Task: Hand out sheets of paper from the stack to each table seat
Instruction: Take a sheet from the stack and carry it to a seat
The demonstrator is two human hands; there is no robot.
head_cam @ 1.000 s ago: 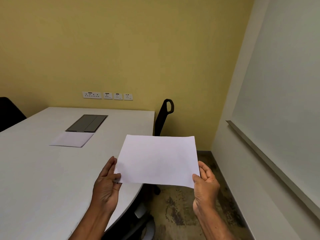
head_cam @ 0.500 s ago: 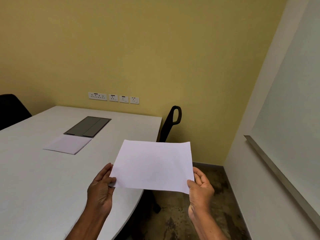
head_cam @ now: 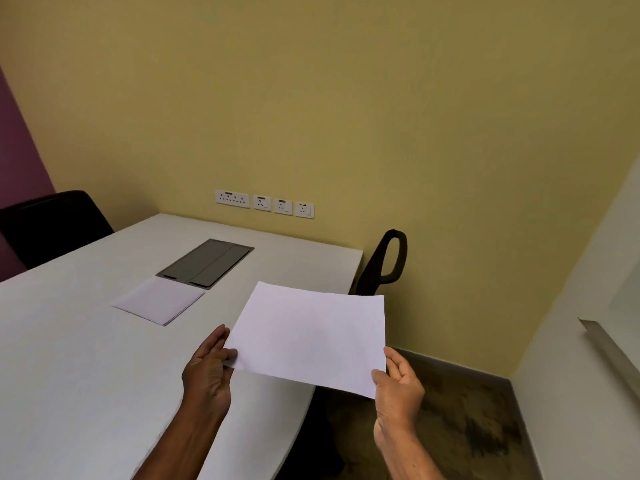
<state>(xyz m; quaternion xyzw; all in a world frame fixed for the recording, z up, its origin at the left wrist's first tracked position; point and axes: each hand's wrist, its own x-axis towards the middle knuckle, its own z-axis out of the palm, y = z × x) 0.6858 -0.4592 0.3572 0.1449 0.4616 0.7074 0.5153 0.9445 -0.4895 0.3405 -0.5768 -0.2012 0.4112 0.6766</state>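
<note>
White and unmarked, the sheet of paper I hold sits just below the middle of the frame, hanging in the air over the desk's right edge and the floor beyond it. It lies nearly flat, wide side toward me, with clean straight edges and a slight wave along its far side; no print or writing shows on the face I can see.

Going from the left of the frame: a dark chair stands at the far left behind the desk, whose pale grey top fills the lower left. On it, left of centre, lies the stack of paper, thin, squared up, the same white as my sheet. Just beyond the stack and nearly touching its far corner is a dark grey cable hatch set into the desk top.

My left hand pinches the sheet's near left corner, thumb on top and fingers underneath. My right hand grips the near right corner the same way, thumb pressed on the top face.

Behind the sheet's far right corner rises the black back of a second chair. White wall sockets line the yellow wall above the desk, and mottled brown floor shows at lower right.
</note>
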